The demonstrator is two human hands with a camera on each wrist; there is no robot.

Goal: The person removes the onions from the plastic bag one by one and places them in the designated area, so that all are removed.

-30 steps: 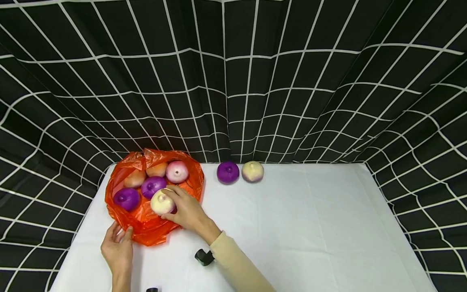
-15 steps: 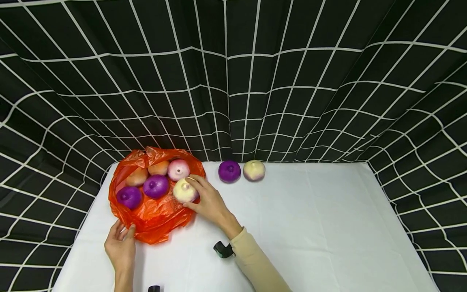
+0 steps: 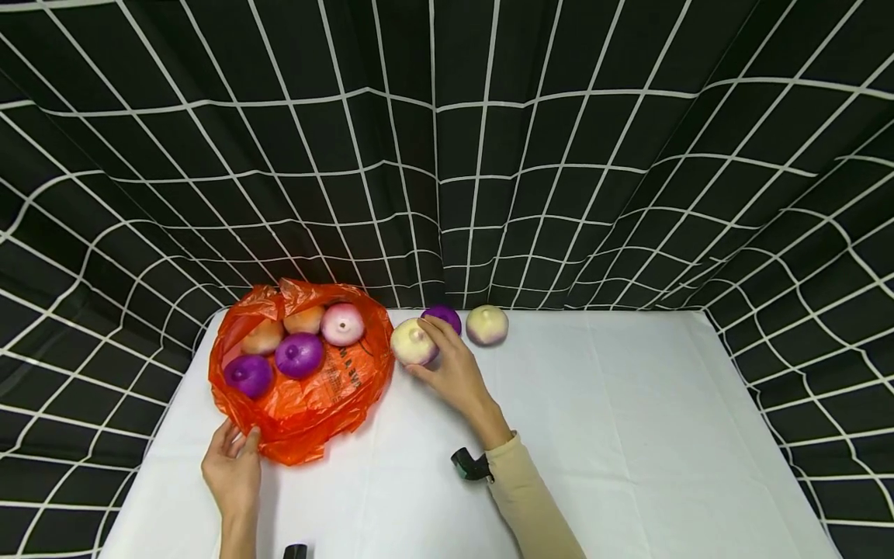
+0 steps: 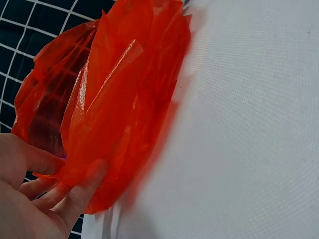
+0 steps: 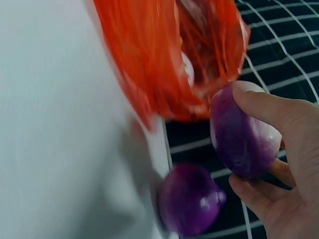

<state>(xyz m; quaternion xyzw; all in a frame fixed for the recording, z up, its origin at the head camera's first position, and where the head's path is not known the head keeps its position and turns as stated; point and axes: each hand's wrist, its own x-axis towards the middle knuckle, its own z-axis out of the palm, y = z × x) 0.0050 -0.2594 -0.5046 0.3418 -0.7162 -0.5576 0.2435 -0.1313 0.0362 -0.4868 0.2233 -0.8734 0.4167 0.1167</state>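
Observation:
In the head view my right hand (image 3: 454, 371) grips a cream-and-purple onion (image 3: 414, 342) just right of the bag's edge. The right wrist view shows this onion (image 5: 244, 132) between thumb and fingers, its purple side towards the camera. My left hand (image 3: 233, 470) pinches the near left rim of a red plastic bag (image 3: 307, 435); the left wrist view shows thumb and fingers on the thin film (image 4: 114, 109). Inside the open bag lie two purple onions (image 3: 299, 355), a pink one (image 3: 342, 324) and two orange-brown ones (image 3: 261, 338).
At the back edge of the white table (image 3: 594, 419) sit a purple onion (image 3: 443, 317), partly behind my right hand, and a cream onion (image 3: 487, 325). Dark cloth with a white grid (image 3: 461, 155) hangs behind and at both sides.
My right hand has carried the cream-and-purple onion rightwards and back, out from over the bag, uncovering black print on the bag. My left hand keeps its hold on the rim.

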